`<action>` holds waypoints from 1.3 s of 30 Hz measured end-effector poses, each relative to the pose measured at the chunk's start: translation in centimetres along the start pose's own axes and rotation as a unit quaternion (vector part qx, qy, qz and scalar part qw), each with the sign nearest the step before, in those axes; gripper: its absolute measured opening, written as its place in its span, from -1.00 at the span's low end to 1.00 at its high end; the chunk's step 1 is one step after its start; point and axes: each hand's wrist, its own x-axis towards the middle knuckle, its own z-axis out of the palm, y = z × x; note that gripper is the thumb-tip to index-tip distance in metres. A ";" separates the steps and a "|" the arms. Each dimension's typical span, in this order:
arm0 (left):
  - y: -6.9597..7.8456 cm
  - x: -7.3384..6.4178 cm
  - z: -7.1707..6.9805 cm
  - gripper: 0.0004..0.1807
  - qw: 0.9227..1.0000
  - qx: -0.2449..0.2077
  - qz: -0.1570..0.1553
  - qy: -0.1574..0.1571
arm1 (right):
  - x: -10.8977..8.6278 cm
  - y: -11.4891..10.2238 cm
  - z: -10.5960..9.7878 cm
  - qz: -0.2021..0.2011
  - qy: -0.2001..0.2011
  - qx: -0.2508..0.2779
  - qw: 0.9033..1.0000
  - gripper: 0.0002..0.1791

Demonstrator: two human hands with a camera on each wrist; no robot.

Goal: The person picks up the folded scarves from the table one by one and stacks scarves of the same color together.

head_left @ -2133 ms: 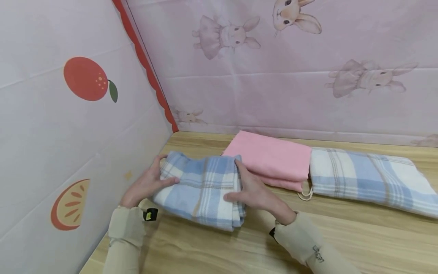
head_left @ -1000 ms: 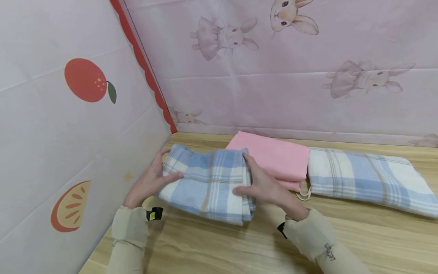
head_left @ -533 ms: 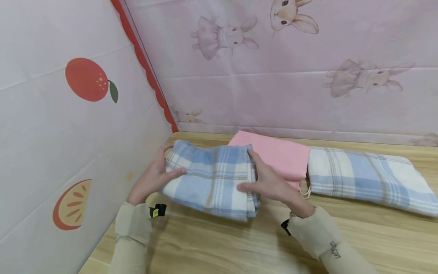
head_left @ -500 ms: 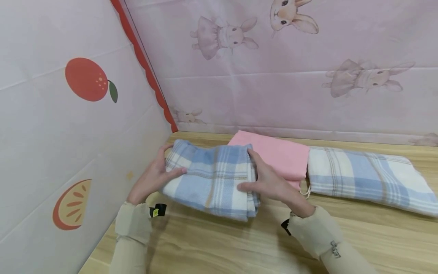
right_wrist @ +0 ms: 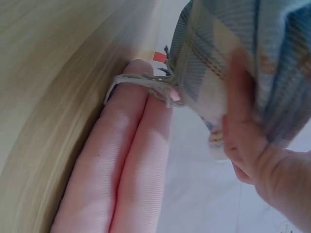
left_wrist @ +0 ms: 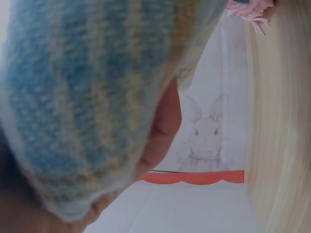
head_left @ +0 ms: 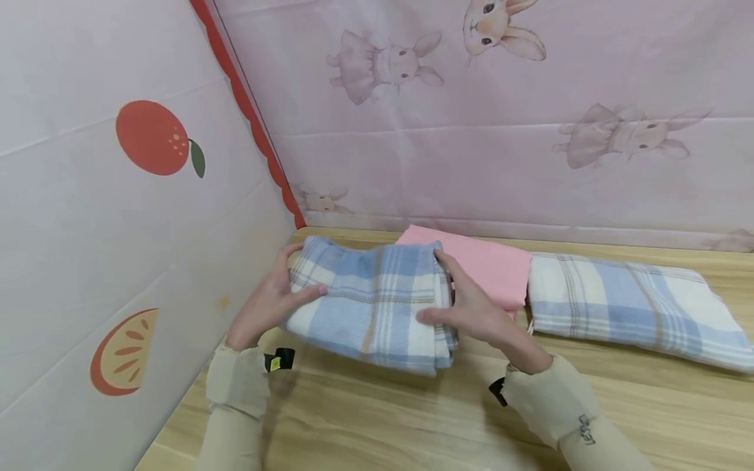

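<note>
Both hands hold a folded blue-and-white plaid scarf (head_left: 371,307) by its two ends, raised over the table. My left hand (head_left: 268,304) grips the left end, thumb on top and fingers beneath. At the other end my right hand (head_left: 474,311) grips the folded layers with its thumb over the near face. In the right wrist view, greyish fringe (right_wrist: 160,87) hangs from the plaid scarf beside the pink folds. The folded pink scarf (head_left: 485,265) lies just behind, partly covered by the plaid one and the right hand. Fingers under the cloth are mostly hidden.
A second folded plaid scarf (head_left: 636,307) lies at the right, against the pink one. The wooden table (head_left: 377,425) meets a white fruit-print wall (head_left: 194,275) on the left and a pink rabbit-print wall (head_left: 471,170) at the back.
Both hands have carried the plaid scarf up, away from me and to the right, so it overlaps more of the pink scarf. The grip stays the same; the other scarves have not moved.
</note>
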 end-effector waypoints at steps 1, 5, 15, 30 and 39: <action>0.1 0.1 0.1 -0.02 1.000 0.002 -0.001 0.001 | 0.0 0.1 -0.1 -0.002 0.001 0.008 1.000 0.21; 0.3 0.2 0.4 -0.01 1.000 -0.002 0.003 0.007 | -0.2 0.3 -0.4 0.005 0.005 0.027 1.000 0.21; 0.9 0.3 1.1 -0.03 0.999 -0.031 0.010 0.014 | -0.6 0.3 -0.9 0.026 0.015 0.011 0.999 0.21; 2.2 1.2 2.8 0.00 0.999 -0.052 -0.008 0.007 | -1.6 0.4 -3.1 0.037 0.032 0.036 0.998 0.21; 2.8 1.7 3.5 -0.01 0.997 -0.074 -0.008 0.000 | -2.1 1.0 -4.3 0.038 0.034 0.022 0.998 0.20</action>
